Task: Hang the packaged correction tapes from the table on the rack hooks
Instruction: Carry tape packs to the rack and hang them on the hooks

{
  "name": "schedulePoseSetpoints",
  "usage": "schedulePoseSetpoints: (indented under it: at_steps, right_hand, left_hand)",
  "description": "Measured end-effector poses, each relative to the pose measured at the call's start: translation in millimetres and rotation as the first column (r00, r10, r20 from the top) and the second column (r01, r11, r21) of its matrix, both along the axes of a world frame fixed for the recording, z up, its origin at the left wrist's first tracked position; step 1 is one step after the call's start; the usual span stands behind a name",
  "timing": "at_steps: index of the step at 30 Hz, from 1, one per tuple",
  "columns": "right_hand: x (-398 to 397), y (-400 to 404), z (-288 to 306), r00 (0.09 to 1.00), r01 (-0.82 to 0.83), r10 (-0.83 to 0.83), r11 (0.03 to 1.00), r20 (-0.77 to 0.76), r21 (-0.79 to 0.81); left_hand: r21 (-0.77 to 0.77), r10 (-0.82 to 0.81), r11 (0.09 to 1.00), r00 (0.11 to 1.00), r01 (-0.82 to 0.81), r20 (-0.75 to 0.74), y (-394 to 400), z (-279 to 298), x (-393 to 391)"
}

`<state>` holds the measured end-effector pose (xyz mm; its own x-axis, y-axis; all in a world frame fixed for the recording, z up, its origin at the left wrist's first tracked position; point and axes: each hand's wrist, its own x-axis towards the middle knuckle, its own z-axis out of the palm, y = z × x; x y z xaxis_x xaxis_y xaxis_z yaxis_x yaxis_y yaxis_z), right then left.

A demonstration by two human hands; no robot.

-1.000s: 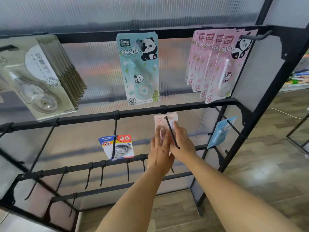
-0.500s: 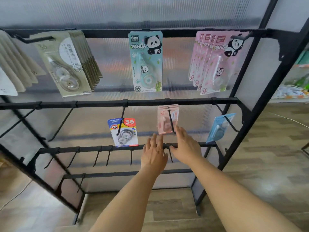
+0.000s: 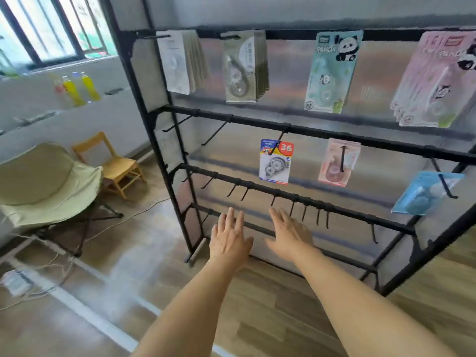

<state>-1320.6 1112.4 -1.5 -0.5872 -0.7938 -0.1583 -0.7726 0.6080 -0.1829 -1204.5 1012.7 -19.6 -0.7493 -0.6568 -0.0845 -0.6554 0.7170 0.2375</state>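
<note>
Nearest, both forearms reach forward and both hands are empty: the left hand (image 3: 229, 239) and the right hand (image 3: 289, 234) hang with fingers straight and loosely spread, palms down, in front of the lower rails of the rack (image 3: 304, 130) and touching nothing. Just beyond the fingertips runs a row of bare hooks (image 3: 304, 211) on the third rail.

Above that, on the middle rail, three packs already hang: a blue-and-red pack marked 36 (image 3: 275, 161), a pink pack (image 3: 338, 162) and, further right, a tilted blue pack (image 3: 427, 193). Higher and farther, the top rail carries white packs (image 3: 180, 61), olive packs (image 3: 244, 67), a teal panda pack (image 3: 332, 72) and pink panda packs (image 3: 438, 81).

No table shows, so the packs not yet hung are out of sight; the step in hand looks like going to fetch the next one. It would be done well by taking one pack at its top edge with the hang hole left uncovered, squaring the hole to a hook tip, and sliding it fully back so it hangs flat instead of tilted like the blue one.

Off left stand a green folding chair (image 3: 43, 181) and a wooden chair (image 3: 113, 164).
</note>
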Motion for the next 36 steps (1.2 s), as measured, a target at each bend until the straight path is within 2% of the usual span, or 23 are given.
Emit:
schedulePoseSetpoints:
  at_steps: [6, 12, 20, 27, 36]
  right_hand:
    - [80.1, -51.1, 7.1, 0.971, -0.238, 0.238, 0.971, 0.004, 0.017]
    - [175.0, -115.9, 13.7, 0.901, -0.431, 0.433, 0.9, -0.026, 0.059]
    - [324.7, -205.0, 9.3, 0.81, -0.585, 0.587, 0.808, 0.005, 0.069]
    - [444.8, -273.4, 2.0, 0.67, -0.739, 0.742, 0.668, -0.014, 0.09]
    - [542.5, -381.9, -6.0, 0.487, -0.867, 0.873, 0.488, -0.033, 0.107]
  left_hand:
    - [0.071, 0.245, 0.968, 0.968, -0.241, -0.053, -26.7, -3.2, 92.8]
    - [0.067, 0.415, 0.909, 0.909, -0.412, -0.033, -62.3, 0.4, 198.2]
    - [0.026, 0.587, 0.809, 0.809, -0.587, 0.016, -116.9, 7.9, 364.3]
    - [0.029, 0.741, 0.669, 0.67, -0.742, 0.04, -153.8, 8.3, 488.7]
    - [0.039, 0.863, 0.495, 0.496, -0.868, 0.094, -229.0, -3.6, 582.3]
